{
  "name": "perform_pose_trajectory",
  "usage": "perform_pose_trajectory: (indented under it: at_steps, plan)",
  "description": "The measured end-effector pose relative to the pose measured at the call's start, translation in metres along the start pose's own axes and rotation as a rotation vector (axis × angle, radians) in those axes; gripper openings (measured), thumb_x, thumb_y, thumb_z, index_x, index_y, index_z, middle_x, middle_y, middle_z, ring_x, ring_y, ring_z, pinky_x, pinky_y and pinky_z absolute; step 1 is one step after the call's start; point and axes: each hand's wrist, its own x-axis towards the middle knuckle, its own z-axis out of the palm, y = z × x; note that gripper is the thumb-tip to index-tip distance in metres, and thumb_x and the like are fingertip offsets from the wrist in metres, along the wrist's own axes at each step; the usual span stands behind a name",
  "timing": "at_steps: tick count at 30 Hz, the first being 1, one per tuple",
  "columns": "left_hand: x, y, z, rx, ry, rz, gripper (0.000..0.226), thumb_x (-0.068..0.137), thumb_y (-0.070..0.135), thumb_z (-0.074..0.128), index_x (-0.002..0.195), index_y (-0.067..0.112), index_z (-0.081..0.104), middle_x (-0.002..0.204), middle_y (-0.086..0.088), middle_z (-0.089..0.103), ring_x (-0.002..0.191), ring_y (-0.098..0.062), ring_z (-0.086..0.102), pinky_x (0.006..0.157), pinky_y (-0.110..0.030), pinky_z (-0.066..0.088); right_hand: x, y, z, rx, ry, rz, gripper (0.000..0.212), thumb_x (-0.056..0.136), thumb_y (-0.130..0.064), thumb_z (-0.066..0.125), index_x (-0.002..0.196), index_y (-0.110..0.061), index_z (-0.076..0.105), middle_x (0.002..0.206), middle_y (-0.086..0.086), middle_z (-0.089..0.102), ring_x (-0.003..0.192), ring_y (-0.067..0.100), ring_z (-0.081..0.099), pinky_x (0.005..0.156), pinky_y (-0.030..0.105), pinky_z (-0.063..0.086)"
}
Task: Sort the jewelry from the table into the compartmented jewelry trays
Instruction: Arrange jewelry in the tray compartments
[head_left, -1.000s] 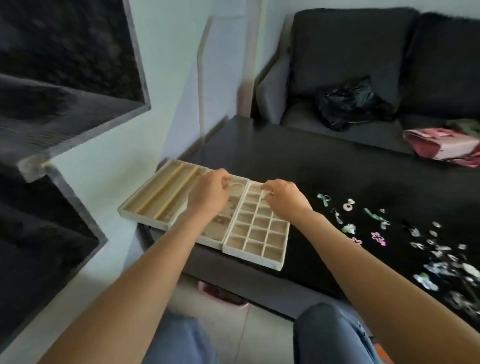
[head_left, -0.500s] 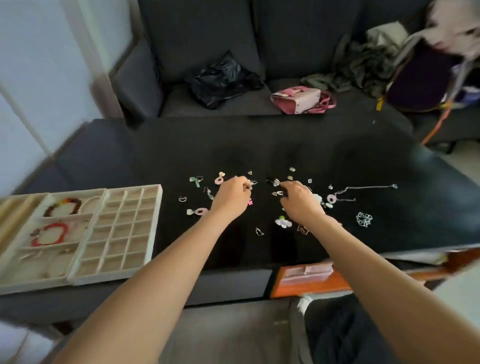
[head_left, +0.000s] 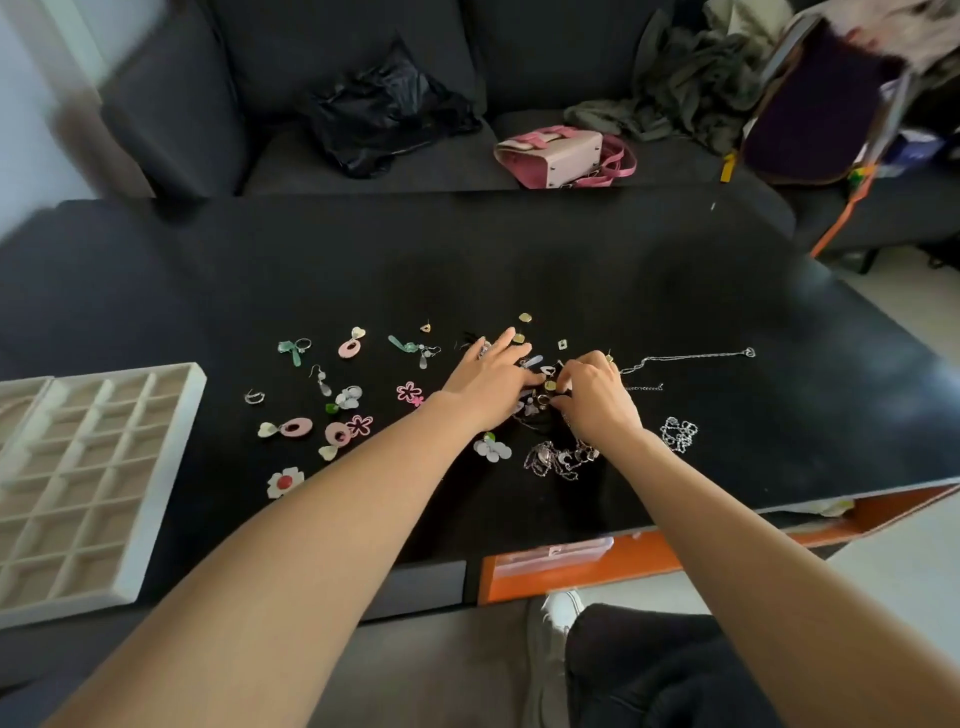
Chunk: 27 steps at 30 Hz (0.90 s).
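Observation:
Loose jewelry lies scattered across the middle of the black table (head_left: 519, 260): pink oval earrings (head_left: 296, 427), green bow pieces (head_left: 294, 348), pink flowers (head_left: 409, 391), a silver chain (head_left: 691, 357). My left hand (head_left: 491, 379) lies flat over the pile with its fingers straight. Just to its right, my right hand (head_left: 597, 395) has its fingers curled and pinches a small piece from the pile; what it is I cannot tell. The cream compartmented tray (head_left: 156, 499) sits at the table's left edge.
A tangled silver necklace (head_left: 558, 457) and a small chain heap (head_left: 679, 434) lie near my right wrist. A dark sofa behind the table carries a pink handbag (head_left: 561, 156), a black bag (head_left: 384, 114) and clothes. An orange shelf (head_left: 649, 558) shows under the table's front edge.
The view swung from the trays to the jewelry pile. Both hands left the tray and now work in the pile; the left hand's fingers have flattened, the right hand's have curled.

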Motion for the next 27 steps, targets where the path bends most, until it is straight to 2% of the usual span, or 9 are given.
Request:
perform_pose_trajectory:
  at_steps: [2, 5, 10, 14, 17, 20, 23, 25, 27]
  plan:
    - [0.01, -0.001, 0.0, 0.009, 0.101, 0.003, 0.041, 0.094, 0.006, 0.049, 0.132, 0.023, 0.053, 0.151, -0.005, 0.03, 0.143, -0.021, 0.013, 0.113, -0.037, 0.015, 0.005, 0.001, 0.001, 0.002, 0.006, 0.007, 0.019, 0.092, -0.013, 0.058, 0.108, -0.003, 0.063, 0.126, 0.012, 0.042, 0.123, 0.029, 0.037, 0.098, 0.042, 0.042]
    - [0.018, -0.002, -0.005, 0.007, 0.196, -0.007, 0.022, 0.093, 0.008, 0.053, 0.11, 0.019, 0.062, 0.131, -0.002, 0.048, 0.127, -0.022, 0.035, 0.097, -0.035, 0.031, 0.007, -0.001, 0.001, -0.055, -0.011, -0.021, 0.021, 0.094, -0.009, 0.053, 0.11, 0.001, 0.062, 0.126, 0.012, 0.041, 0.123, 0.03, 0.036, 0.103, 0.042, 0.038]
    - [0.028, -0.005, -0.015, -0.104, 0.068, -0.044, 0.014, 0.091, 0.019, 0.057, 0.102, 0.023, 0.064, 0.126, -0.004, 0.047, 0.122, -0.024, 0.037, 0.096, -0.04, 0.033, 0.005, 0.001, -0.001, -0.097, 0.01, -0.104, 0.024, 0.097, -0.006, 0.046, 0.116, 0.0, 0.057, 0.127, 0.014, 0.037, 0.116, 0.03, 0.034, 0.098, 0.037, 0.039]
    - [0.025, -0.002, -0.015, -0.339, 0.047, -0.11, 0.019, 0.09, 0.017, 0.057, 0.105, 0.026, 0.065, 0.129, -0.003, 0.048, 0.125, -0.024, 0.037, 0.097, -0.04, 0.033, 0.008, -0.007, -0.019, 0.418, 0.044, 0.024, 0.013, 0.098, -0.012, 0.044, 0.095, -0.008, 0.056, 0.101, 0.011, 0.061, 0.099, 0.026, 0.055, 0.081, 0.031, 0.043]
    - [0.019, -0.001, -0.019, -0.633, 0.09, -0.144, 0.009, 0.09, 0.021, 0.059, 0.095, 0.017, 0.066, 0.119, -0.003, 0.055, 0.114, -0.021, 0.05, 0.092, -0.032, 0.039, 0.011, -0.018, -0.037, 0.724, 0.05, 0.041, 0.017, 0.098, -0.012, 0.046, 0.082, -0.017, 0.052, 0.08, 0.005, 0.065, 0.08, 0.02, 0.065, 0.082, 0.034, 0.052]
    - [0.013, -0.006, -0.03, -0.81, 0.129, -0.241, 0.012, 0.093, 0.023, 0.054, 0.092, 0.015, 0.062, 0.099, -0.002, 0.061, 0.1, -0.019, 0.057, 0.079, -0.027, 0.039, 0.008, -0.027, -0.053, 0.846, 0.077, 0.085, 0.014, 0.099, -0.012, 0.045, 0.088, -0.013, 0.053, 0.076, 0.001, 0.057, 0.068, 0.012, 0.06, 0.079, 0.031, 0.054]
    - [0.002, -0.015, -0.042, -0.957, 0.238, -0.368, 0.011, 0.093, 0.02, 0.053, 0.093, 0.013, 0.061, 0.093, -0.002, 0.062, 0.09, -0.015, 0.057, 0.077, -0.027, 0.04, 0.005, -0.033, -0.064, 0.934, 0.088, 0.129, 0.013, 0.099, -0.011, 0.044, 0.09, -0.009, 0.053, 0.072, 0.002, 0.051, 0.059, 0.01, 0.052, 0.079, 0.034, 0.057]
    - [-0.01, -0.02, -0.054, -1.108, 0.315, -0.356, 0.011, 0.093, 0.015, 0.054, 0.094, 0.01, 0.064, 0.088, -0.002, 0.067, 0.083, -0.011, 0.062, 0.078, -0.025, 0.046, 0.001, -0.037, -0.069, 0.981, 0.074, 0.158, 0.013, 0.099, -0.011, 0.045, 0.089, -0.008, 0.053, 0.069, 0.003, 0.048, 0.056, 0.009, 0.048, 0.077, 0.034, 0.057]
    - [-0.024, -0.024, -0.068, -1.214, 0.367, -0.315, 0.014, 0.094, 0.013, 0.054, 0.099, 0.009, 0.067, 0.084, 0.0, 0.069, 0.075, -0.007, 0.065, 0.071, -0.018, 0.05, -0.004, -0.042, -0.073, 0.961, 0.079, 0.147, 0.011, 0.098, -0.012, 0.047, 0.093, -0.007, 0.055, 0.069, 0.003, 0.047, 0.058, 0.009, 0.047, 0.071, 0.03, 0.056]
